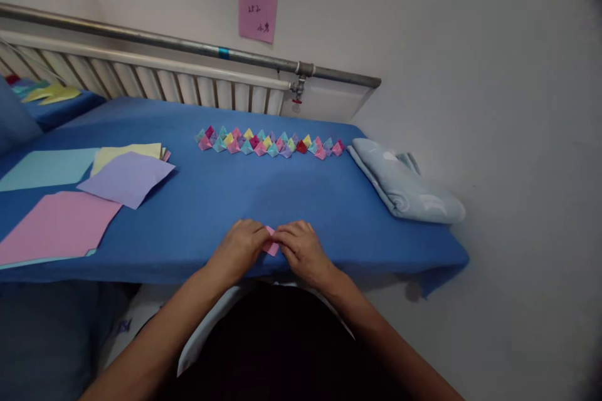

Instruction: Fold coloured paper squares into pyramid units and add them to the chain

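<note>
Near the front edge of the blue-covered table [211, 200], a small folded piece of pink paper [271, 247] is held between both hands. My left hand [243, 243] pinches its left side, fingers bent over it. From the right, my right hand [301, 247] grips the other side, its fingertips close to those of the left. The hands cover part of the paper, so its exact folds cannot be made out. Farther back lie several small folded paper shapes [273, 144] in rows, in pink, blue, yellow, purple and red.
Sheets of purple [129, 177], pink [59, 225], light blue [47, 168] and yellow paper lie at the left. A folded pale blue cloth [404, 185] rests at the right end. Behind the table are a radiator [188, 84], a metal pipe and a wall with a pink note [258, 12].
</note>
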Motion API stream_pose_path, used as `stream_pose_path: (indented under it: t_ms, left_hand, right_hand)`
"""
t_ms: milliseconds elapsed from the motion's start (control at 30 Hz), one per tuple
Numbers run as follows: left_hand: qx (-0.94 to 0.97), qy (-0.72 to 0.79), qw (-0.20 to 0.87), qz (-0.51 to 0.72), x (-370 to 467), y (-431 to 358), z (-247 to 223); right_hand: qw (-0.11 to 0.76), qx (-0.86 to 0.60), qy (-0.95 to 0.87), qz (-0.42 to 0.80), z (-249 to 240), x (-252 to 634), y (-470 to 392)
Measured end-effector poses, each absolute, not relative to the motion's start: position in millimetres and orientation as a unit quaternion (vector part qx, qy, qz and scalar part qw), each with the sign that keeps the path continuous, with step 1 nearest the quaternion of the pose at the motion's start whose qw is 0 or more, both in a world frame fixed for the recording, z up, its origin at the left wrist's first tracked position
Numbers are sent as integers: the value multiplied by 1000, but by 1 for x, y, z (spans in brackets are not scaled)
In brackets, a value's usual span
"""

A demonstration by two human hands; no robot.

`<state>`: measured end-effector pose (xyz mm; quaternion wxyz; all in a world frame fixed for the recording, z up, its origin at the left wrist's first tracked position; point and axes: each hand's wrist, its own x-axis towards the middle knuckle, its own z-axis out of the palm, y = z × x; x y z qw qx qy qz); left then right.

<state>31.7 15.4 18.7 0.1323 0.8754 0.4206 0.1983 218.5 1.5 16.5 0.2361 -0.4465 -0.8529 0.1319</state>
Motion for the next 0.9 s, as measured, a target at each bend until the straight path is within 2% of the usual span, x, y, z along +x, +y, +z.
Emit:
stream_pose_path:
  t_ms: [133, 600, 900]
  left_hand:
    - [882, 388, 74, 258, 23, 1, 8]
    - [869, 392, 76, 293, 19, 1, -2]
    - [867, 380, 13, 321, 21, 0, -7]
  right_hand:
    - [223, -437, -859, 145, 21, 225, 0]
    - [243, -427, -852, 178, 16, 231, 4]
    - [238, -417, -865, 149, 17, 231, 3]
